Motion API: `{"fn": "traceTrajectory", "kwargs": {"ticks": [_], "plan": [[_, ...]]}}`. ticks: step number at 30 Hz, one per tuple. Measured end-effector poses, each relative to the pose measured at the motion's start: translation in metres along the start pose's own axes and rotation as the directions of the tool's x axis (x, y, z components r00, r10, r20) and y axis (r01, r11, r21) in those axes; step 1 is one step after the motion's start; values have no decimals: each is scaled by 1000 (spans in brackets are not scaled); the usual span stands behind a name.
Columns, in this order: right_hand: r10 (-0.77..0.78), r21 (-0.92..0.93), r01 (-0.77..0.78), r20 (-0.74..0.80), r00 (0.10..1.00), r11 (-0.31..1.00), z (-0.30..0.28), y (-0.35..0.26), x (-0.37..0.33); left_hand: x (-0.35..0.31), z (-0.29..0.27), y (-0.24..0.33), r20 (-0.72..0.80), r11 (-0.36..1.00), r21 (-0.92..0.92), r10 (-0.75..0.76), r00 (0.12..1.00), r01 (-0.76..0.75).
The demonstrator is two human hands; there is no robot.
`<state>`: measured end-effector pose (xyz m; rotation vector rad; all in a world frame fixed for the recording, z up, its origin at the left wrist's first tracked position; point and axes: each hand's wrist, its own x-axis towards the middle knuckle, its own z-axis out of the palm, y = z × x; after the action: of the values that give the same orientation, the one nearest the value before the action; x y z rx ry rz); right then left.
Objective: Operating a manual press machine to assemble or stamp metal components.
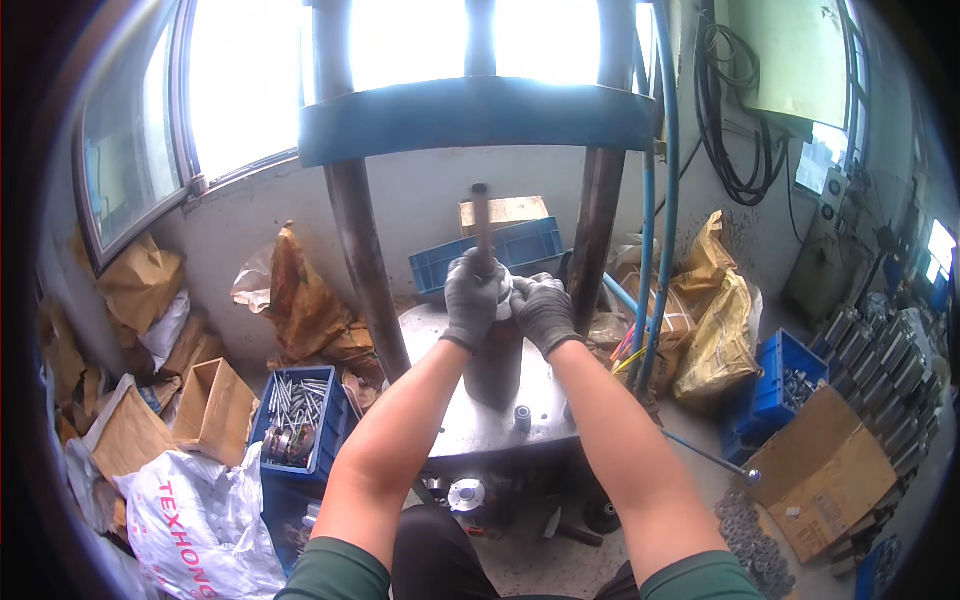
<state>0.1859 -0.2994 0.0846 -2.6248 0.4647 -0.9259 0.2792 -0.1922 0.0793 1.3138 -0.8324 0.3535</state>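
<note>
Both my hands wear grey work gloves and meet above a metal work plate (pixel 440 425) between two dark posts. My left hand (pixel 472 298) is closed around an upright brownish rod (pixel 482 222), whose dark end points up. Close beside it, my right hand (pixel 544 310) has its fingers closed on a pale round metal part (pixel 505 296), mostly hidden by the gloves. Under the hands stands a dark cylinder (pixel 494 372) on the plate. A small metal bushing (pixel 522 418) sits upright nearer to me. I cannot tell whether the rod touches the pale part.
A blue crossbeam (pixel 470 125) spans the posts above my hands. Blue hoses (pixel 660 200) run down at the right. At left is a blue crate (pixel 298 420) of metal pins; at right, a blue bin (pixel 790 375), an open cardboard box (pixel 825 470) and stacked metal cylinders (pixel 880 370).
</note>
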Motion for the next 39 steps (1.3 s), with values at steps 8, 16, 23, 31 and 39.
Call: {"fn": "traceTrajectory", "kwargs": {"ticks": [8,16,23,31,39], "plan": [[9,100,-2,-74,997,995,8,3,-4,12,4,43,-125,779,-624,-22,992,-61],[74,223,-53,-85,994,973,7,-4,-9,17,3,37,-142,880,-469,-159,977,75],[23,89,-17,-74,997,996,2,-9,-8,34,-7,28,-97,983,-170,-92,991,75],[-174,263,186,-69,982,947,-20,21,-57,38,0,61,25,954,-227,-197,980,197],[-478,-248,573,352,805,781,-211,37,-189,48,10,70,95,984,-17,-174,980,176]]}}
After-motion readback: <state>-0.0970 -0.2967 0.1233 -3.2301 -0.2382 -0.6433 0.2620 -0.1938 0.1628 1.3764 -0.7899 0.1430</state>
